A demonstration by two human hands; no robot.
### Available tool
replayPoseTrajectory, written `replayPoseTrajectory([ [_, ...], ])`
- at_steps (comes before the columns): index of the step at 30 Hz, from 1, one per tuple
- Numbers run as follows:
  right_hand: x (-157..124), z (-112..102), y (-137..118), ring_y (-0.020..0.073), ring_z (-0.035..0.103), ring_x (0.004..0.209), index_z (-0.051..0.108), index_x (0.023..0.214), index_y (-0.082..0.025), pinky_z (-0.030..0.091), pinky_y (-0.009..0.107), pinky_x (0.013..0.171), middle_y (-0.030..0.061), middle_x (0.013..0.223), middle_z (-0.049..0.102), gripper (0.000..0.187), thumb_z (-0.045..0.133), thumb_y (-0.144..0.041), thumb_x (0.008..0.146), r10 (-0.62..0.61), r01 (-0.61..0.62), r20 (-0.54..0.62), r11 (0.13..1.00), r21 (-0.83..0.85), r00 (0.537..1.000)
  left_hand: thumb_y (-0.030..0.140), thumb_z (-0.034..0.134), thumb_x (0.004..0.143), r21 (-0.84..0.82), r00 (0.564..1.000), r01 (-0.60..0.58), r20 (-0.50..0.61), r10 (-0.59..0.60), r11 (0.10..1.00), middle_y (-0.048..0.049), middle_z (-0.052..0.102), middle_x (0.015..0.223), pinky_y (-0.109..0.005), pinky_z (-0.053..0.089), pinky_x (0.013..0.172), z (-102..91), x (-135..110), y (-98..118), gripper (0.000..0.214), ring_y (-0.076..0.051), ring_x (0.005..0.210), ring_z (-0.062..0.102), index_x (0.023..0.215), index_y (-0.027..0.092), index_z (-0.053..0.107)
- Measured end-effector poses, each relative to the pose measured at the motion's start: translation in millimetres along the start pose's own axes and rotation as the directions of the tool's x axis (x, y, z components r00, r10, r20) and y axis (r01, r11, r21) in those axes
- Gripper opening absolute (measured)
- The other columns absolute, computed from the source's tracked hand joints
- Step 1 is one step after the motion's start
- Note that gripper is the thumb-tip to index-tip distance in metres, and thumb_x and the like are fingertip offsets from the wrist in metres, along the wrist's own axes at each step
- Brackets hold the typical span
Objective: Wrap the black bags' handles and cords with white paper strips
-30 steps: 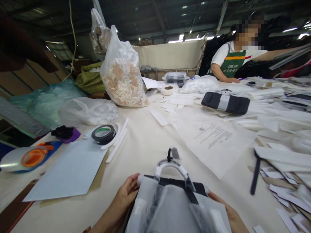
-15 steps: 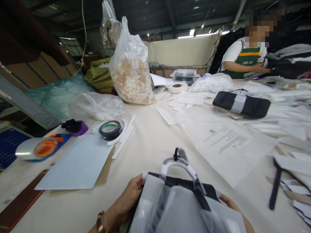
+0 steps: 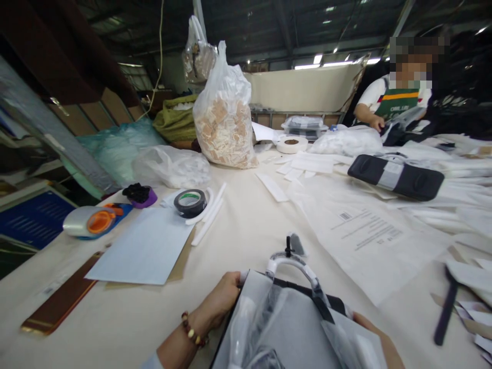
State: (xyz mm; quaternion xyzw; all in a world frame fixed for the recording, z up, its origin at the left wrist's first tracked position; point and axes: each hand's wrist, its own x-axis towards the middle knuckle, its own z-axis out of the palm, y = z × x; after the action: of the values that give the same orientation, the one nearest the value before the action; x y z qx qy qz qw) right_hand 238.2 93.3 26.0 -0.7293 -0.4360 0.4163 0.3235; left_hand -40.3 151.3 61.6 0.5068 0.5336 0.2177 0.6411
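A black handbag wrapped in clear plastic and pale sheets lies at the bottom of the view, its upright handle covered in white wrap with a black tie on top. My left hand, a bead bracelet at its wrist, grips the bag's upper left corner, thumb on the edge. At the upper right corner is my right hand, mostly hidden behind the pale sheet; its visible fingers press against the side of the bag. The bag's lower part runs out of the frame.
Left on the table are a tape dispenser, black tape roll, blue-grey sheet and brown strip. A printed plastic bag, another black bag and paper scraps lie right. Behind stands a filled plastic sack; a co-worker is far right.
The whole scene has shifted rightward in view as the camera turned left. Both hands stay on the handbag. The co-worker's hand and the plastic-covered item by it have moved.
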Motion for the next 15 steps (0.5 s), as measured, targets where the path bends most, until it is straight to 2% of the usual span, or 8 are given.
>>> replayPoseTrajectory([
  [2,-2.8,-1.1,-0.7,0.0315,0.067,0.083,0.069,0.071,-0.021,0.052,0.032,0.071,0.0025,0.077,0.074,0.028,0.058,-0.039,0.054,-0.017,0.016,0.015,0.999,0.03,1.0,0.029,0.057,0.064,0.077,1.0,-0.007,-0.009,0.008,0.997,-0.0027,0.066,0.072,-0.029,0.047,0.062,-7.4,-1.4,-2.4,0.035,-0.02,0.067,0.06,0.093,0.012,0.063],
  [5,-8.6,-4.8,3.4,0.0319,0.066,0.089,0.07,0.082,-0.021,0.052,0.034,0.077,0.0048,0.085,0.074,0.038,0.062,-0.042,0.052,0.03,-0.032,0.013,0.992,0.119,0.999,0.018,0.055,0.06,0.226,0.999,-0.008,-0.042,0.018,0.974,-0.0041,0.067,0.078,-0.03,0.048,0.066,-23.0,-7.4,-3.6,0.032,-0.02,0.071,0.061,0.091,0.013,0.062],
  [7,-11.7,-9.1,4.9,0.0332,0.066,0.091,0.068,0.088,-0.021,0.052,0.037,0.079,0.0062,0.09,0.074,0.046,0.065,-0.044,0.049,0.078,-0.077,-0.016,0.994,0.083,0.997,0.013,0.052,0.06,0.336,0.991,-0.022,-0.114,0.064,0.942,-0.0076,0.067,0.088,-0.034,0.047,0.078,-33.2,-11.2,0.3,0.031,-0.023,0.084,0.061,0.089,0.013,0.062],
  [9,-12.9,-14.6,1.0,0.0341,0.064,0.094,0.067,0.091,-0.021,0.05,0.04,0.084,0.008,0.094,0.073,0.052,0.064,-0.048,0.046,0.101,-0.096,-0.119,0.994,0.048,0.988,0.01,0.048,0.063,0.431,0.966,-0.042,-0.214,0.147,0.901,-0.0121,0.064,0.102,-0.038,0.037,0.095,-39.3,-11.2,9.8,0.034,-0.025,0.101,0.055,0.094,0.012,0.062],
  [11,-10.9,-19.9,-9.1,0.0338,0.063,0.097,0.065,0.091,-0.02,0.047,0.042,0.089,0.01,0.096,0.072,0.054,0.063,-0.051,0.047,0.095,-0.073,-0.204,0.991,0.116,0.974,0.012,0.042,0.071,0.487,0.937,-0.08,-0.26,0.232,0.87,-0.0137,0.06,0.114,-0.037,0.031,0.102,-38.3,-5.7,24.0,0.037,-0.024,0.111,0.051,0.103,0.011,0.061],
  [13,-5.6,-23.1,-22.8,0.0319,0.061,0.102,0.065,0.091,-0.019,0.044,0.041,0.094,0.0106,0.097,0.072,0.053,0.065,-0.053,0.05,0.05,-0.005,-0.206,0.976,0.216,0.977,0.018,0.038,0.079,0.51,0.931,-0.149,-0.217,0.294,0.847,-0.0115,0.06,0.115,-0.034,0.032,0.101,-29.3,5.0,39.5,0.035,-0.022,0.11,0.052,0.106,0.013,0.061],
  [15,1.7,-22.0,-35.1,0.0301,0.055,0.112,0.066,0.092,-0.02,0.037,0.04,0.102,0.0095,0.105,0.07,0.05,0.067,-0.052,0.054,-0.003,0.044,-0.17,0.971,0.236,0.986,0.024,0.041,0.082,0.515,0.934,-0.215,-0.141,0.329,0.83,-0.0119,0.061,0.116,-0.032,0.035,0.099,-14.9,18.9,52.4,0.035,-0.022,0.111,0.052,0.108,0.011,0.06],
])
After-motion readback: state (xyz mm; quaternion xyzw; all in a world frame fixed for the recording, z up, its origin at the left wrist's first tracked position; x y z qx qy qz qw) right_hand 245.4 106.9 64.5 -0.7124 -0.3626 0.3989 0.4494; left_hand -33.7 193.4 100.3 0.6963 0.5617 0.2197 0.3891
